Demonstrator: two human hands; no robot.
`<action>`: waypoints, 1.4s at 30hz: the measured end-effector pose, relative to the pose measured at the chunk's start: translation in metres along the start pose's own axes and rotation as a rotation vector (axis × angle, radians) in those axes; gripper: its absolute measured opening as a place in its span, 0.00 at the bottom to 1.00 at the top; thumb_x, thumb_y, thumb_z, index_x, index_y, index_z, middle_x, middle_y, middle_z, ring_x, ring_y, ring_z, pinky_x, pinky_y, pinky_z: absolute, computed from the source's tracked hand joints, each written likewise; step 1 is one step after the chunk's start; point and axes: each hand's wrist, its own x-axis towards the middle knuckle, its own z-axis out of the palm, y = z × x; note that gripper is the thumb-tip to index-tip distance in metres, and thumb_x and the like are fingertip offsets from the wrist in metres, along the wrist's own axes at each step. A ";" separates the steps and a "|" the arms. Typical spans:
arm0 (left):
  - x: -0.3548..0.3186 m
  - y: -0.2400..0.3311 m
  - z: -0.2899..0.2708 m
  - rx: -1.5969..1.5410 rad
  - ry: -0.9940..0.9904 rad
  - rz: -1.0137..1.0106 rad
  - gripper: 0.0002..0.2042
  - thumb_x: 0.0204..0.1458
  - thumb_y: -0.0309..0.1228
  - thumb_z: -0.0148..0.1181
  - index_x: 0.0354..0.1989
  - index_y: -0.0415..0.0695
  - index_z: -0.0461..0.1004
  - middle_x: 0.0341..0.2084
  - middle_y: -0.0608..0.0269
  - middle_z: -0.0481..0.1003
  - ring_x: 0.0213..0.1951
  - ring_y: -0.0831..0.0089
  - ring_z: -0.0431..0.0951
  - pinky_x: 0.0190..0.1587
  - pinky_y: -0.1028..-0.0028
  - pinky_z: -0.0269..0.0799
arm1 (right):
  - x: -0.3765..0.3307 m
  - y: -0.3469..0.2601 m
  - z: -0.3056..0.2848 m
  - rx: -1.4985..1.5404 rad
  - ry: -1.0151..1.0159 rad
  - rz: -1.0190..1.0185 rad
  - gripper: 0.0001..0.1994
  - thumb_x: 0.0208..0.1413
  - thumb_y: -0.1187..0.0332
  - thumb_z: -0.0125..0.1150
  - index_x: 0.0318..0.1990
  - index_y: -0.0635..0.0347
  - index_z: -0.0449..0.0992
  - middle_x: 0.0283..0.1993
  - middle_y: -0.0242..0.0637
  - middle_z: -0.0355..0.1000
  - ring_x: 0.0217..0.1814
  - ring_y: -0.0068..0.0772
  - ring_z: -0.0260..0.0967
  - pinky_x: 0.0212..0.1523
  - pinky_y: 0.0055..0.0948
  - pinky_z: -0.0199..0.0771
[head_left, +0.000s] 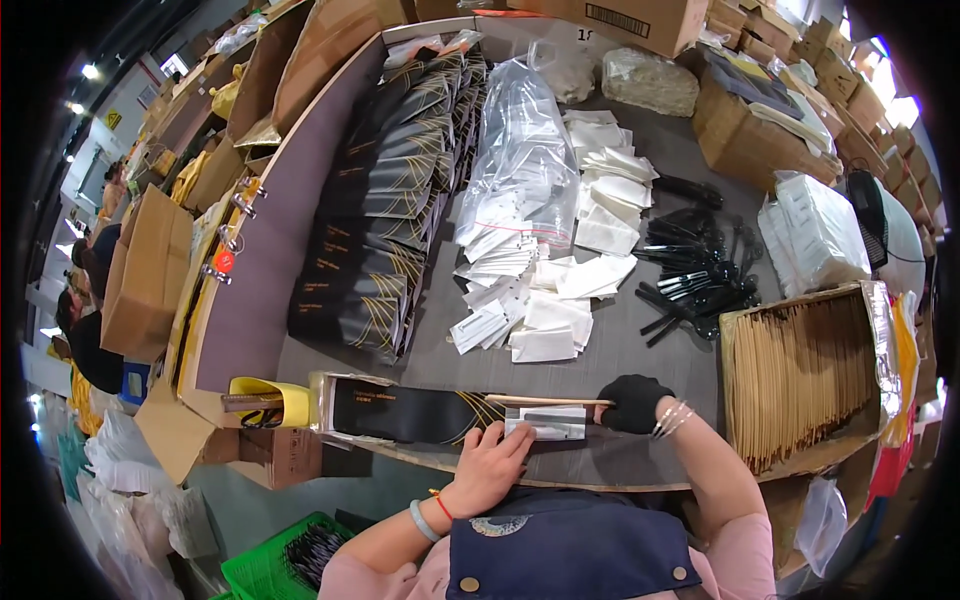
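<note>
Near the table's front edge, a long black paper sleeve (405, 412) with gold lines lies in a narrow open box (322, 405). My bare left hand (490, 467) is at the sleeve's right end, its fingers pressed on a small white-and-clear packet (545, 422). My right hand (634, 403), in a black glove, is closed around the right end of a pair of wooden chopsticks (550, 401). The chopsticks lie level just above the packet, their left end over the sleeve. The glove hides the right fingers' exact grip; the left thumb is mostly hidden.
Overlapping black sleeves (375, 220) fill the left side. White packets (550, 300) spill from a clear bag (520, 150), beside black plastic spoons (700, 260). A carton of wooden sticks (800, 385) stands at the right. A green basket (255, 570) sits below the table.
</note>
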 end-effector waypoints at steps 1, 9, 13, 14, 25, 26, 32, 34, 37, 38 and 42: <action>-0.002 0.000 0.000 0.002 0.001 -0.012 0.30 0.38 0.36 0.70 0.54 0.45 0.71 0.53 0.70 0.68 0.48 0.65 0.65 0.50 0.64 0.56 | 0.010 -0.007 0.002 -0.075 -0.022 0.025 0.11 0.48 0.57 0.60 0.33 0.49 0.83 0.34 0.40 0.79 0.40 0.45 0.76 0.43 0.38 0.74; -0.009 -0.018 -0.005 -0.074 0.020 -0.025 0.31 0.37 0.36 0.71 0.54 0.46 0.71 0.55 0.69 0.67 0.51 0.63 0.65 0.51 0.63 0.58 | -0.011 -0.010 0.039 0.003 0.414 -0.144 0.14 0.52 0.57 0.63 0.45 0.46 0.80 0.35 0.42 0.76 0.35 0.46 0.74 0.38 0.39 0.73; -0.003 -0.044 -0.019 -0.234 0.054 -0.113 0.35 0.35 0.37 0.73 0.57 0.44 0.69 0.57 0.57 0.66 0.58 0.54 0.63 0.58 0.55 0.58 | -0.040 0.022 0.049 -0.273 0.589 -0.292 0.14 0.54 0.63 0.61 0.48 0.42 0.79 0.34 0.37 0.77 0.32 0.41 0.72 0.34 0.38 0.72; 0.001 -0.047 -0.023 -0.199 0.044 -0.128 0.36 0.35 0.37 0.74 0.57 0.44 0.68 0.57 0.56 0.66 0.59 0.53 0.62 0.60 0.55 0.57 | -0.041 0.024 0.052 -0.273 0.590 -0.288 0.14 0.54 0.63 0.61 0.48 0.42 0.79 0.34 0.37 0.77 0.32 0.41 0.72 0.34 0.38 0.72; 0.038 -0.028 0.000 -0.189 0.027 -0.015 0.37 0.29 0.37 0.76 0.54 0.44 0.69 0.52 0.61 0.67 0.53 0.57 0.65 0.58 0.58 0.60 | -0.019 0.019 0.079 0.052 0.690 -0.283 0.10 0.46 0.67 0.68 0.37 0.55 0.79 0.34 0.40 0.74 0.38 0.43 0.72 0.40 0.38 0.74; 0.038 -0.027 0.002 -0.186 0.016 -0.014 0.37 0.29 0.36 0.76 0.55 0.44 0.69 0.52 0.60 0.67 0.53 0.57 0.65 0.58 0.58 0.60 | -0.018 0.019 0.083 0.053 0.690 -0.276 0.10 0.46 0.67 0.68 0.37 0.55 0.79 0.34 0.40 0.74 0.38 0.43 0.72 0.40 0.38 0.74; 0.055 -0.025 0.006 -0.167 0.066 0.065 0.34 0.31 0.34 0.73 0.55 0.50 0.71 0.49 0.58 0.68 0.51 0.57 0.66 0.53 0.59 0.62 | 0.002 -0.026 0.094 0.419 0.693 -0.523 0.21 0.42 0.61 0.71 0.44 0.53 0.72 0.45 0.39 0.68 0.45 0.45 0.67 0.44 0.40 0.67; 0.058 -0.024 -0.001 -0.112 0.073 0.109 0.32 0.32 0.33 0.72 0.53 0.53 0.72 0.46 0.58 0.68 0.49 0.57 0.67 0.51 0.59 0.64 | -0.015 -0.018 0.074 -0.164 0.805 -0.350 0.27 0.37 0.53 0.74 0.45 0.54 0.72 0.45 0.40 0.70 0.47 0.42 0.67 0.52 0.43 0.63; 0.070 -0.021 -0.009 -0.043 -0.203 0.214 0.21 0.33 0.28 0.66 0.41 0.53 0.74 0.36 0.58 0.67 0.40 0.58 0.68 0.39 0.63 0.65 | -0.013 -0.007 0.076 -0.300 0.687 -0.270 0.31 0.34 0.46 0.73 0.45 0.52 0.73 0.44 0.36 0.70 0.50 0.40 0.66 0.55 0.46 0.57; 0.075 -0.023 -0.020 -0.039 -0.201 0.213 0.21 0.33 0.28 0.66 0.41 0.53 0.74 0.36 0.58 0.67 0.40 0.58 0.68 0.39 0.63 0.65 | -0.011 -0.009 0.073 -0.331 0.608 -0.240 0.31 0.34 0.46 0.73 0.45 0.51 0.73 0.44 0.36 0.70 0.50 0.40 0.66 0.54 0.46 0.57; 0.082 -0.060 -0.083 -0.027 -0.222 0.240 0.11 0.33 0.27 0.61 0.30 0.49 0.74 0.33 0.56 0.69 0.39 0.56 0.71 0.37 0.60 0.69 | -0.039 -0.002 0.045 -0.184 0.699 -0.127 0.30 0.31 0.51 0.76 0.43 0.52 0.72 0.42 0.36 0.70 0.48 0.43 0.67 0.50 0.43 0.60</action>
